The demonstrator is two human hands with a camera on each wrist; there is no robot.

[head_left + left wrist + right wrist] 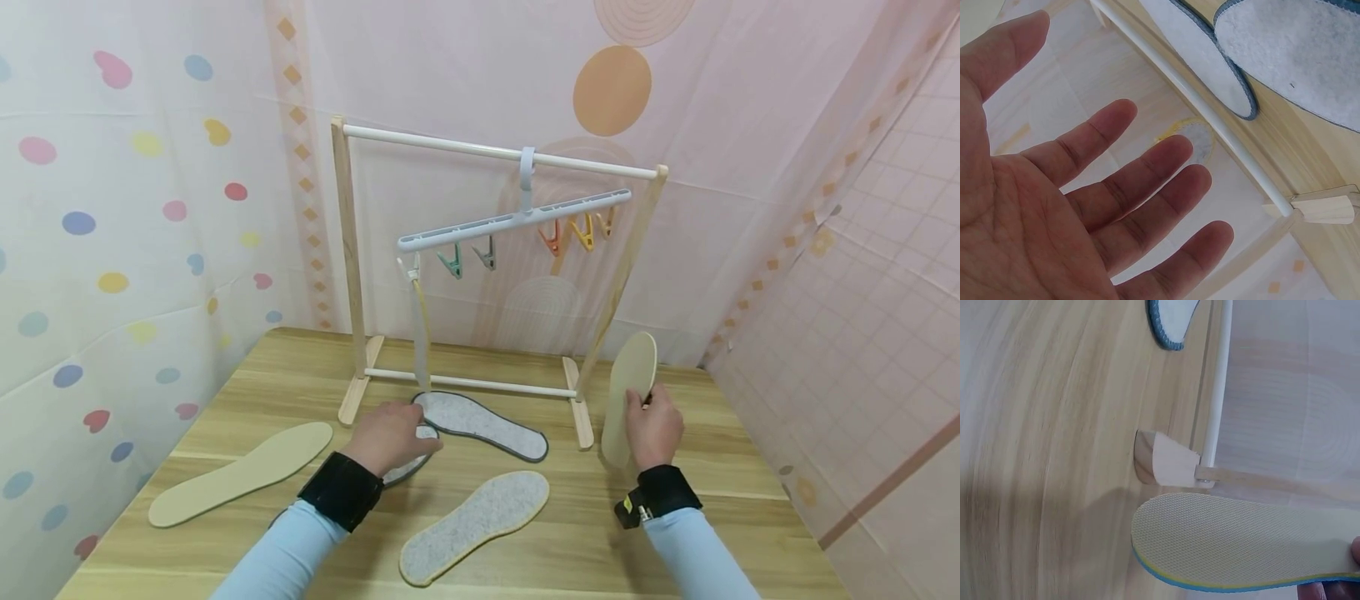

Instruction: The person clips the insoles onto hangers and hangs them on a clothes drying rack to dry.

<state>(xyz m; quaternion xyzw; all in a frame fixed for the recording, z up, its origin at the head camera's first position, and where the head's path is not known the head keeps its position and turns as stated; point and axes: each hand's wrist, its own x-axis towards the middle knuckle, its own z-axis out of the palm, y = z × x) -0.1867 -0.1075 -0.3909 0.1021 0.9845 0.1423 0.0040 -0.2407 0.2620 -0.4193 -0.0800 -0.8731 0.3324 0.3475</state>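
Observation:
My right hand (654,427) grips a cream insole (628,387) by its edge and holds it upright beside the rack's right leg. In the right wrist view the insole (1235,540) shows a textured face and a blue-and-yellow rim. My left hand (392,437) hovers near two grey felt insoles with dark edging, one behind it (487,425) and one (408,471) partly covered by it. In the left wrist view the left palm (1041,219) holds nothing and its fingers are spread. Another insole (422,333) hangs edge-on from a white clip (410,268).
A wooden rack (349,250) carries a tilted pale-blue hanger (517,220) with several coloured clips, such as a green one (452,262). A cream insole (243,473) lies at left. A grey insole with yellow edging (476,527) lies at the front of the wooden table (570,550).

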